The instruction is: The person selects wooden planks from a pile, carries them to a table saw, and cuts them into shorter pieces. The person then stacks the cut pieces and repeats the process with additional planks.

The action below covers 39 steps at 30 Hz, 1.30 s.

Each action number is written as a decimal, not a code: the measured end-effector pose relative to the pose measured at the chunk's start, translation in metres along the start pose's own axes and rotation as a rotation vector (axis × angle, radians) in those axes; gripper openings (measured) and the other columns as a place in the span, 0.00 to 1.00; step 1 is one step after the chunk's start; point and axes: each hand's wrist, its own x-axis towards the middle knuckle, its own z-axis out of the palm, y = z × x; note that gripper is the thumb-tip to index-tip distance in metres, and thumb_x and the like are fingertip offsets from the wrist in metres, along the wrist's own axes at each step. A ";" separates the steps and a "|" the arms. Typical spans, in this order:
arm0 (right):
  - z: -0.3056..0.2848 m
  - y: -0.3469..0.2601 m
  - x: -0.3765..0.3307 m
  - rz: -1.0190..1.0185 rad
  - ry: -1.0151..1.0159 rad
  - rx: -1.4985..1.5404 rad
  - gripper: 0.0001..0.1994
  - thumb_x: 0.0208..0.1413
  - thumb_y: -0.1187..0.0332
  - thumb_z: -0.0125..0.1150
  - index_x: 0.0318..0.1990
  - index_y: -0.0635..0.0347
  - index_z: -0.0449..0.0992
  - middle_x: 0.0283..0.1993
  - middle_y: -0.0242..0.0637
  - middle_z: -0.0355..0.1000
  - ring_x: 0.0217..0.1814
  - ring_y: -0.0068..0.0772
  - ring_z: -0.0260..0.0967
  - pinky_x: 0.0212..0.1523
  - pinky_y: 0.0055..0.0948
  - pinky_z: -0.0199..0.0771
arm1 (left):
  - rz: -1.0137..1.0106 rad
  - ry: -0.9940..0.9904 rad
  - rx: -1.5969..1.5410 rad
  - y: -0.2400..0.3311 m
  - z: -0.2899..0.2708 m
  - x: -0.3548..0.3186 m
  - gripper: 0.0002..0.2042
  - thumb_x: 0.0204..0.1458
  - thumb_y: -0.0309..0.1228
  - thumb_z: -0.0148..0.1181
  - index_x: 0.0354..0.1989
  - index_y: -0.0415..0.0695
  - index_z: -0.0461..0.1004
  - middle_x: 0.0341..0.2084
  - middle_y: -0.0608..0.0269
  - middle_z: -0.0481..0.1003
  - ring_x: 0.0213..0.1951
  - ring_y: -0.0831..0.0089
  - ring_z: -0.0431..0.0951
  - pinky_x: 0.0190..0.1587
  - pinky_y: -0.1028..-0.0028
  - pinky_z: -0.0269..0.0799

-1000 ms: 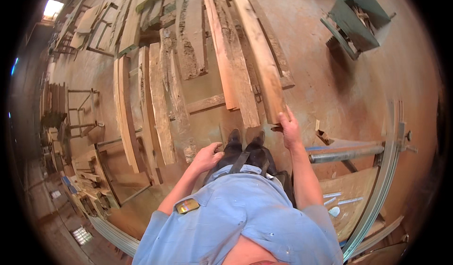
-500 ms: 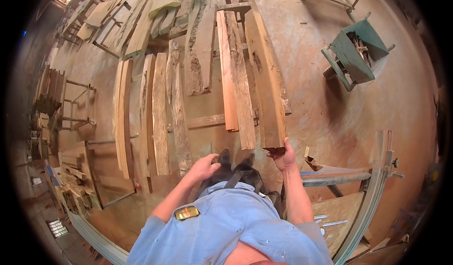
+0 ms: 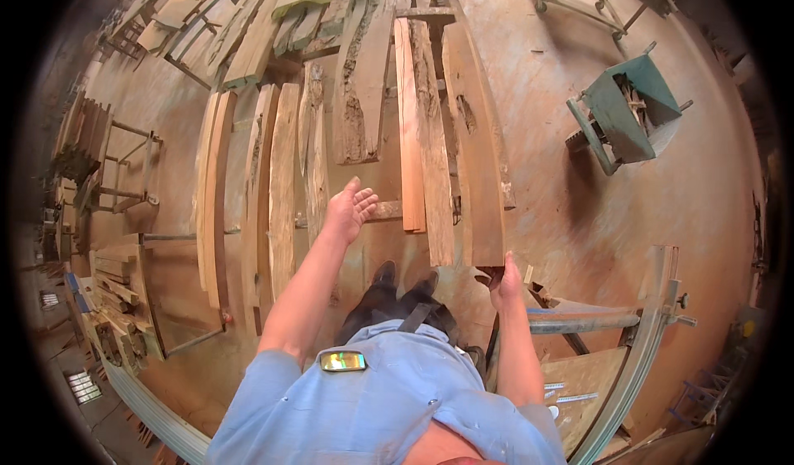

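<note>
Currently, your right grip [image 3: 501, 284] clasps the wooden plank [image 3: 480, 185] at one end; your left grip [image 3: 352, 210] is empty; one-handed support could let the plank twist.

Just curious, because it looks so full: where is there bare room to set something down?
The widest bare patch is the floor between the board at the right hand and the green bin, continuing down toward the metal rail. It is crowded leftward from that board: planks lie side by side with mostly narrow gaps.
</note>
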 end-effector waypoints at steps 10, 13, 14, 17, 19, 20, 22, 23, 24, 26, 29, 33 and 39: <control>0.002 0.003 -0.013 -0.260 0.296 -0.276 0.27 0.67 0.55 0.52 0.67 0.59 0.59 0.51 0.39 0.71 0.45 0.30 0.72 0.39 0.35 0.75 | -0.002 0.166 -0.391 0.010 -0.002 0.113 0.44 0.53 0.50 0.66 0.71 0.43 0.48 0.71 0.44 0.47 0.70 0.48 0.54 0.68 0.53 0.55; -0.014 0.002 -0.033 -0.201 0.328 -0.255 0.28 0.66 0.59 0.54 0.68 0.61 0.57 0.51 0.40 0.69 0.43 0.30 0.71 0.36 0.30 0.74 | -0.004 0.122 -0.470 0.006 -0.015 0.139 0.38 0.54 0.49 0.65 0.69 0.46 0.55 0.68 0.50 0.54 0.67 0.52 0.59 0.67 0.52 0.57; -0.020 0.002 -0.042 -0.180 0.331 -0.239 0.28 0.66 0.60 0.54 0.69 0.61 0.56 0.50 0.40 0.69 0.42 0.29 0.72 0.35 0.28 0.74 | 0.001 0.112 -0.493 0.004 -0.021 0.146 0.36 0.55 0.48 0.65 0.67 0.47 0.57 0.66 0.52 0.58 0.66 0.54 0.61 0.66 0.52 0.58; -0.038 0.012 -0.061 -0.229 0.329 -0.068 0.30 0.64 0.64 0.56 0.69 0.63 0.55 0.46 0.38 0.69 0.39 0.27 0.72 0.32 0.22 0.73 | 0.034 0.087 -0.566 -0.003 -0.011 0.154 0.28 0.57 0.45 0.63 0.62 0.46 0.64 0.59 0.54 0.67 0.57 0.56 0.70 0.59 0.52 0.67; -0.035 0.008 -0.066 -0.261 0.354 -0.077 0.31 0.63 0.66 0.58 0.69 0.65 0.54 0.44 0.37 0.70 0.38 0.25 0.73 0.30 0.21 0.74 | 0.037 0.067 -0.555 -0.005 -0.010 0.160 0.23 0.58 0.42 0.62 0.58 0.45 0.66 0.54 0.55 0.70 0.51 0.57 0.73 0.53 0.52 0.70; -0.027 0.001 -0.072 -0.258 0.391 -0.160 0.31 0.62 0.67 0.58 0.69 0.66 0.54 0.43 0.37 0.70 0.37 0.25 0.73 0.30 0.21 0.74 | 0.041 0.060 -0.548 -0.006 -0.012 0.163 0.21 0.59 0.41 0.61 0.56 0.45 0.67 0.51 0.56 0.72 0.48 0.57 0.74 0.50 0.53 0.72; -0.015 -0.005 -0.081 -0.268 0.426 -0.255 0.31 0.61 0.68 0.59 0.68 0.68 0.55 0.44 0.37 0.71 0.36 0.25 0.73 0.30 0.21 0.75 | 0.066 0.097 -0.504 -0.009 -0.015 0.166 0.20 0.60 0.40 0.60 0.56 0.44 0.68 0.51 0.55 0.72 0.49 0.57 0.75 0.47 0.56 0.76; -0.014 -0.006 -0.086 -0.284 0.440 -0.260 0.31 0.61 0.68 0.59 0.68 0.69 0.55 0.44 0.38 0.71 0.37 0.26 0.74 0.30 0.22 0.76 | 0.067 0.107 -0.472 -0.013 -0.010 0.168 0.19 0.60 0.40 0.59 0.55 0.44 0.68 0.51 0.54 0.73 0.49 0.57 0.75 0.46 0.58 0.78; -0.012 -0.005 -0.089 -0.296 0.442 -0.267 0.31 0.61 0.67 0.59 0.68 0.70 0.55 0.45 0.38 0.71 0.37 0.27 0.74 0.30 0.23 0.76 | 0.081 0.093 -0.456 -0.013 -0.011 0.167 0.19 0.61 0.40 0.59 0.55 0.44 0.68 0.51 0.54 0.73 0.49 0.57 0.75 0.46 0.58 0.78; -0.009 -0.004 -0.095 -0.285 0.447 -0.266 0.30 0.62 0.67 0.59 0.68 0.69 0.56 0.46 0.39 0.72 0.37 0.27 0.74 0.29 0.22 0.76 | 0.108 0.064 -0.424 -0.012 -0.011 0.165 0.17 0.62 0.39 0.57 0.55 0.44 0.68 0.50 0.54 0.73 0.48 0.56 0.75 0.46 0.57 0.78; -0.011 0.001 -0.103 -0.293 0.421 -0.270 0.29 0.63 0.67 0.57 0.67 0.68 0.57 0.47 0.40 0.72 0.38 0.27 0.75 0.29 0.21 0.76 | 0.100 0.066 -0.437 -0.009 -0.015 0.167 0.17 0.63 0.40 0.55 0.55 0.44 0.67 0.50 0.54 0.72 0.49 0.56 0.75 0.48 0.56 0.78; -0.021 0.010 -0.111 -0.298 0.413 -0.226 0.26 0.64 0.67 0.55 0.67 0.67 0.58 0.47 0.42 0.73 0.37 0.28 0.75 0.29 0.22 0.76 | 0.075 0.132 -0.446 -0.006 -0.004 0.159 0.17 0.63 0.40 0.54 0.55 0.43 0.67 0.51 0.53 0.72 0.51 0.55 0.74 0.51 0.54 0.77; -0.019 0.013 -0.123 -0.312 0.429 -0.190 0.27 0.64 0.70 0.56 0.66 0.73 0.57 0.43 0.43 0.72 0.34 0.26 0.73 0.28 0.21 0.76 | 0.097 0.126 -0.392 -0.003 -0.005 0.152 0.18 0.63 0.41 0.54 0.55 0.43 0.66 0.51 0.53 0.72 0.50 0.55 0.75 0.51 0.54 0.77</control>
